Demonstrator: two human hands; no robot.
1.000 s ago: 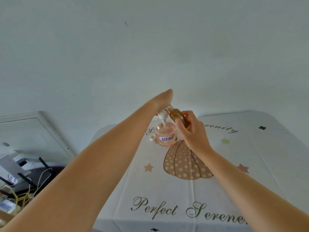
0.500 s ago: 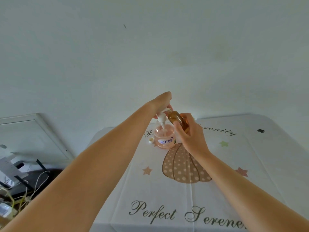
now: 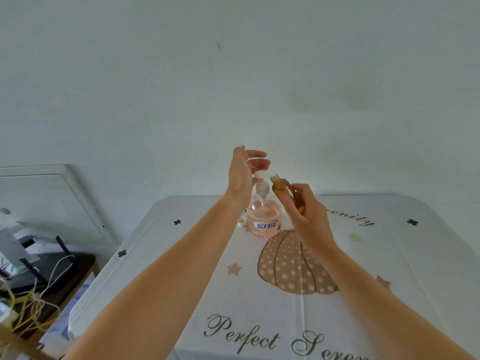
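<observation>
Because the small amber bottle (image 3: 283, 188) looks like glass, I judge it light, rigid and breakable, and smooth enough to slide in the fingers if soap runs down it. The safest hold is round its body, and that is where the right hand (image 3: 307, 214) grasps it, with fingers and thumb curled about the lower half. The bottle is tilted, and its uncapped, threaded mouth is just to the right of the pump head (image 3: 261, 175) of the pink hand-soap pump bottle (image 3: 263, 219). The dark glass hides how much is inside.

The pump bottle stands upright, squat and clear-walled. Pink liquid shows in its body, with the dip tube running down through it. Being wide at the base and weighted by the liquid, it should stand firm under a straight downward press, though an off-centre push could rock it. The left hand (image 3: 241, 175) is released, its fingers straight and spread directly over the pump head. Whether they touch the head I cannot tell.

A small white cap (image 3: 241, 222) lies open side up, just left of the pump bottle's base, on the printed tablecloth (image 3: 181, 255)
</observation>
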